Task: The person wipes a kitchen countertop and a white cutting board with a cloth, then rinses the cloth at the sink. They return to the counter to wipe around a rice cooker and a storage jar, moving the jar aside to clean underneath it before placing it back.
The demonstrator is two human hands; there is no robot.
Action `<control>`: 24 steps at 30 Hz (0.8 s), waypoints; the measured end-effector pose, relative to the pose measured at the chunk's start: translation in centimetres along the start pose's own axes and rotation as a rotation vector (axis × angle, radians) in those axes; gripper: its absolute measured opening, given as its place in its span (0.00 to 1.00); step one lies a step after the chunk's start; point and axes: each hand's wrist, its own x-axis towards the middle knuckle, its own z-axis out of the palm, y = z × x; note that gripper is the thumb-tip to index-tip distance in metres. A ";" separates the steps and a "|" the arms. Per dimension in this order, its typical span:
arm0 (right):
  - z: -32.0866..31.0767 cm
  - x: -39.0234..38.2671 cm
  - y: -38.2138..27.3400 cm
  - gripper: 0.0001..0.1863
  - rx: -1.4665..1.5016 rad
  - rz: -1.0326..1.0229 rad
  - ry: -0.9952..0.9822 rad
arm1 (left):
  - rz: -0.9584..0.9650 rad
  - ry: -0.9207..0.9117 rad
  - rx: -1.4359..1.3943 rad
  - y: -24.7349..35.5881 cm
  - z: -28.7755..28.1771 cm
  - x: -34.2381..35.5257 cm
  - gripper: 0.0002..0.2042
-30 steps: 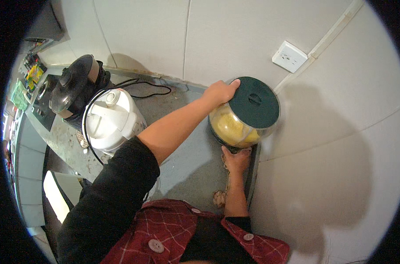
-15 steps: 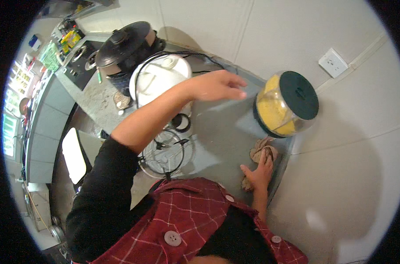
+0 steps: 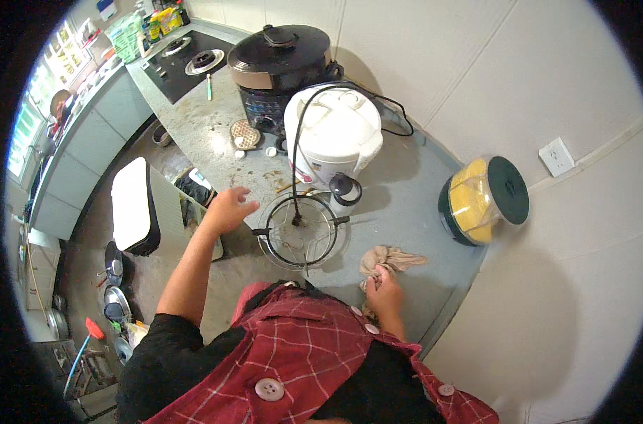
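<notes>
My right hand is closed on a crumpled beige cloth, which lies on the grey counter. Just past the counter's front edge, my left hand hovers with nothing in it and its fingers apart. Nearest to that hand is a round wire stand with a black ring. Behind the stand are a small black-capped bottle and a white lidded electric pot with a black cord draped over it. Against the right wall sits a clear container of yellow contents, topped by a dark green lid.
A large black cooker stands behind the white pot. Farther left are a woven coaster-like disc, a green-handled tool and a black cooktop. A white-lidded bin stands on the floor at left. A socket is on the wall.
My left hand has drawn back from beside the clear container to the counter's front edge. My right hand has slid the cloth left, away from the wall. The view has shifted too.
</notes>
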 end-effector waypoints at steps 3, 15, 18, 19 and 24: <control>2.0 1.0 1.5 0.18 0.415 0.008 0.019 | -0.075 -0.131 -0.160 -2.7 2.0 -0.6 0.28; -1.1 8.6 -11.3 0.21 -0.190 -0.443 0.063 | 0.171 0.028 -0.103 -1.4 3.2 -4.8 0.15; 0.5 10.5 -11.5 0.16 -0.145 -0.497 0.060 | 0.270 0.097 -0.061 -2.1 4.1 -4.2 0.09; 0.7 11.1 -10.9 0.14 -0.092 -0.516 0.042 | 0.310 0.106 -0.029 -2.3 4.4 -4.1 0.08; -1.3 11.8 -11.1 0.07 0.039 -0.614 0.048 | 0.338 0.163 -0.147 -0.9 3.6 -4.2 0.05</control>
